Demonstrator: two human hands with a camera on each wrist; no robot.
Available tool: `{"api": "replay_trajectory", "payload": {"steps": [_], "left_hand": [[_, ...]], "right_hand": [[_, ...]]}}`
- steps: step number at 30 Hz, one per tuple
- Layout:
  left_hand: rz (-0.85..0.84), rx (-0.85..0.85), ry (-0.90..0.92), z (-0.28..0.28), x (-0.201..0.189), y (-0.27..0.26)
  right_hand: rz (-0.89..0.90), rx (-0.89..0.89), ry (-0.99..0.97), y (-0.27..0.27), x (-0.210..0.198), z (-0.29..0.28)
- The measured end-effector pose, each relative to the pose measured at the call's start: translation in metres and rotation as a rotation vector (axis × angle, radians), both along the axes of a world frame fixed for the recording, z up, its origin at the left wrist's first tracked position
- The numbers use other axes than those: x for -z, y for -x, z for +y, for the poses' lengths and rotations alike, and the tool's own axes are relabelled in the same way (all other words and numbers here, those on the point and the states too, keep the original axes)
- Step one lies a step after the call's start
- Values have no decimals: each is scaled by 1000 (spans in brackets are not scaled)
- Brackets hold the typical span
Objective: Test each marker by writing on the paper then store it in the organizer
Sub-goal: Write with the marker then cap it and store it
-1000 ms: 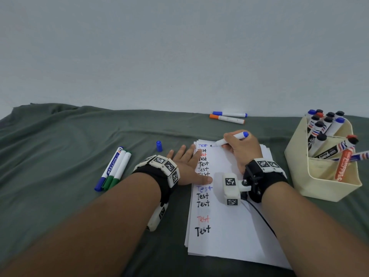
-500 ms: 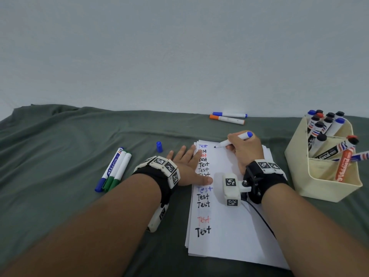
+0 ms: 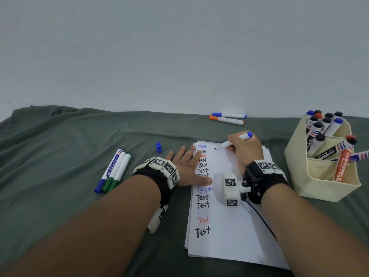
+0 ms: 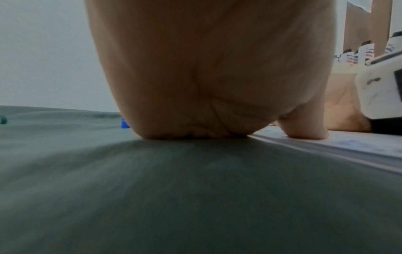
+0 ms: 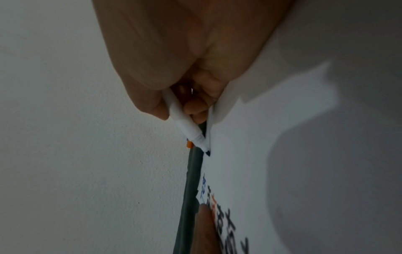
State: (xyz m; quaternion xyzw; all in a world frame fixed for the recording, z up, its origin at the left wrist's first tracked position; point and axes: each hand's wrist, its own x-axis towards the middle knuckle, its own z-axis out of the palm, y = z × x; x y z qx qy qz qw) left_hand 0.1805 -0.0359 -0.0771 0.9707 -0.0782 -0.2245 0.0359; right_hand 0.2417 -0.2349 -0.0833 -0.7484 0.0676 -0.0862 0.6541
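Head view: the paper [image 3: 229, 216] is a white stack running lengthwise from 6 to 12 o'clock on the green-draped table [image 3: 60, 146], with a column of "Test" words down its 9 o'clock margin and bare sheet toward 3 o'clock. The right hand [image 3: 244, 150] rests on the far end of the stack, fingers and thumb curled round the uncapped marker [image 3: 232, 141]. Its long axis runs roughly 8 to 2 o'clock: the dark tip points toward 8 o'clock and sits at the sheet just beside the topmost blue "Test", while the blue rear end sticks out toward 2 o'clock. From the right wrist view the tip [image 5: 206, 152] lies right by the paper's far edge.

The left hand [image 3: 189, 166] lies flat with fingers spread and straight, pressing the stack's 9 o'clock edge and covering part of the writing; it holds nothing.

A loose blue cap [image 3: 158, 147] stands at 10 o'clock of that hand, apart from the paper. Three capped markers [image 3: 114, 170] lie together well out at 9 o'clock, two more [image 3: 227, 117] by the table's far edge at 12 o'clock. The cream organizer [image 3: 319, 176] stands at 3 o'clock, near the paper's edge, with open cloth between them, holding many markers.
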Motion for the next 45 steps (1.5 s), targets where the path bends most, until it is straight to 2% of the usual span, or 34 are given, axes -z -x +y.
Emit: {"api": "replay_trajectory", "payload": {"steps": [12,19,25,35,38,41,45], "left_hand": [[5,-2,6,0,-1,1],[16,4,0,2,0,-1],[9,-4,4,1,-2,0],[-18,4,13,0,-6,6],[-125,14,19,1,-8,6],[-337,15,16,5,-12,5],[-600,-13,-82,25,-20,2]], "right_hand": [[-39,23,-62,4,-3,1],[-111,93,-442,15,-9,0],[-5,-59,-565,43,-5,-5],[-7,-222,-627,56,0,-11],[4,-220,-593,56,0,-10],[10,-199,-558,55,0,-10],[9,-188,-542,53,2,-10]]}}
